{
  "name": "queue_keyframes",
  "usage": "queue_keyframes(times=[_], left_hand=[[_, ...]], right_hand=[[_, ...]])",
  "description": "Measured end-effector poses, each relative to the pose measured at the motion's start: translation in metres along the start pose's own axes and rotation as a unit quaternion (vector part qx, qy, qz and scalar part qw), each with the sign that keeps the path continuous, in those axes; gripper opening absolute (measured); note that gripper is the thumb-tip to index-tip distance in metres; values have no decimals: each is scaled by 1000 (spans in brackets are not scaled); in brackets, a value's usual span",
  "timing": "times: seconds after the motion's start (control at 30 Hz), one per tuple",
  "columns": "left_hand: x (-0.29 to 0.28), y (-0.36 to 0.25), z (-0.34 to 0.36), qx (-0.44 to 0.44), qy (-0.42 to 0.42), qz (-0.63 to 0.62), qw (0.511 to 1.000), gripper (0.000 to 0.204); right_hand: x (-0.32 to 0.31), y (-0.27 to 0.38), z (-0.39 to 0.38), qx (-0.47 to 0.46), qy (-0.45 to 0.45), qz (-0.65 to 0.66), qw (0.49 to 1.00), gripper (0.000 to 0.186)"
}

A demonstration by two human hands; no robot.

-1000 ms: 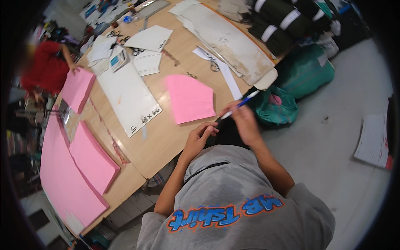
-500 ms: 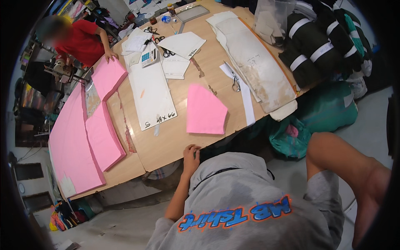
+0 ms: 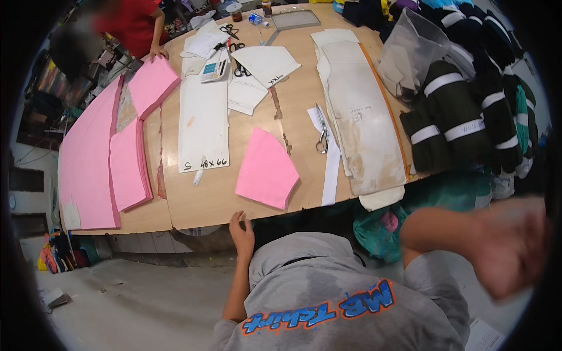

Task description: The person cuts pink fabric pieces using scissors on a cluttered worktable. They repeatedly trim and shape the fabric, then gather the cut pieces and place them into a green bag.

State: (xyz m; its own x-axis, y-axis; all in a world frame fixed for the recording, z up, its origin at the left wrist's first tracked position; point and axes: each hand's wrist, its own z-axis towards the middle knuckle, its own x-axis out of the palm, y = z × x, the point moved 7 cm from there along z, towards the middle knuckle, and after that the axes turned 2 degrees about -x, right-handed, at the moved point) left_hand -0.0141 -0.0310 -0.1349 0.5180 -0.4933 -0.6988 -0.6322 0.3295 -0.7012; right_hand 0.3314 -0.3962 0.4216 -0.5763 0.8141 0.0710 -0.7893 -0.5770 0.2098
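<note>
My left hand rests at the table's near edge with fingers apart, just below a cut pink fabric piece lying flat. My right hand is raised at the right, blurred, so its fingers and anything in them cannot be made out. Steel scissors lie on a white paper strip right of the pink piece. White pattern boards with a calculator and black scissors are in the middle. Thick pink fabric stacks lie at the left. A long stained pattern stack lies at the right.
The wooden table spans the view. A co-worker in red has a hand on a pink stack at back left. Dark fabric rolls and a plastic bag crowd the right. Green sacks sit below the table edge.
My right hand has left the table edge, where it held a pen near my left hand, and moved up and right. The view has shifted, showing the table more squarely.
</note>
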Motion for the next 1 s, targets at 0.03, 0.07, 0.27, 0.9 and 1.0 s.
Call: queue_keyframes(times=[0.03, 0.07, 0.27, 0.9, 1.0], left_hand=[[-5, -4, 6, -27, -34, -22, 999, 46], [-10, -9, 14, -53, -67, -45, 995, 43], [14, -101, 101, 231, -28, 64, 971, 53], [92, -116, 192, 226, 171, 136, 949, 73], [90, -119, 195, 224, 183, 180, 940, 70]], right_hand=[[-9, -42, -30, 88, -28, -7, 996, 44], [-11, -95, -74, 210, -44, -26, 976, 43], [129, -253, -438, 540, 354, -233, 727, 62], [284, -810, -379, 468, 193, -234, 830, 25], [320, -955, -391, 477, 170, -263, 822, 25]])
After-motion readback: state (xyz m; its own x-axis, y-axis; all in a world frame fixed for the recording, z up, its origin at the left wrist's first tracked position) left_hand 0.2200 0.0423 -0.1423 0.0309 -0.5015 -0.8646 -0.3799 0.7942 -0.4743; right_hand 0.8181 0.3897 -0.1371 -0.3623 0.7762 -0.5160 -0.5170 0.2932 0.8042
